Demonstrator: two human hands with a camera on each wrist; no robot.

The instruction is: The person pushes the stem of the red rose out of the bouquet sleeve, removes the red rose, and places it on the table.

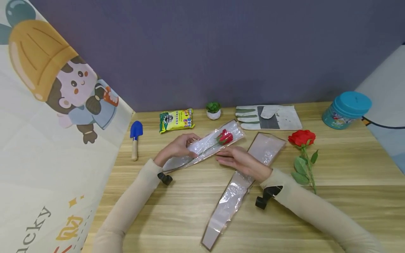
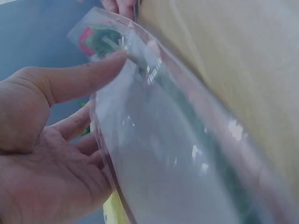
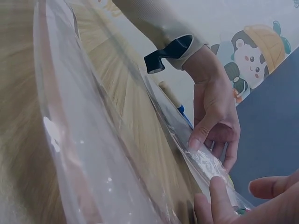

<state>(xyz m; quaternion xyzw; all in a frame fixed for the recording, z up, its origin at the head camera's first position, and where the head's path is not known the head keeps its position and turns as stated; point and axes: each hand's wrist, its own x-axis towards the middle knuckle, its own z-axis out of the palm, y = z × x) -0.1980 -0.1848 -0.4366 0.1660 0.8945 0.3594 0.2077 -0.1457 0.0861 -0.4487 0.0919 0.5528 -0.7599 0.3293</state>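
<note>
A clear flower sleeve point(image 1: 177, 162) with a pinkish edge lies slanted in front of me, a red rose point(image 1: 226, 137) inside it. My left hand point(image 1: 181, 147) pinches the sleeve's near side edge; in the left wrist view the thumb point(image 2: 88, 77) presses on top and the fingers pass behind. My right hand point(image 1: 238, 161) is at the sleeve's lower edge near the bloom, its fingers fairly straight and right beside the film. Under the right wrist lies a second flower sleeve point(image 1: 226, 205), flat, with no flower in it. Another red rose point(image 1: 302, 138) lies to the right.
Along the back of the wooden table point(image 1: 177, 218) are a yellow-green packet point(image 1: 176, 120), a small potted plant point(image 1: 213, 111), a work glove point(image 1: 269, 117) and a teal lidded bucket point(image 1: 346, 109). A blue toy shovel point(image 1: 136, 135) lies left. A dark panel point(image 1: 221, 52) stands behind.
</note>
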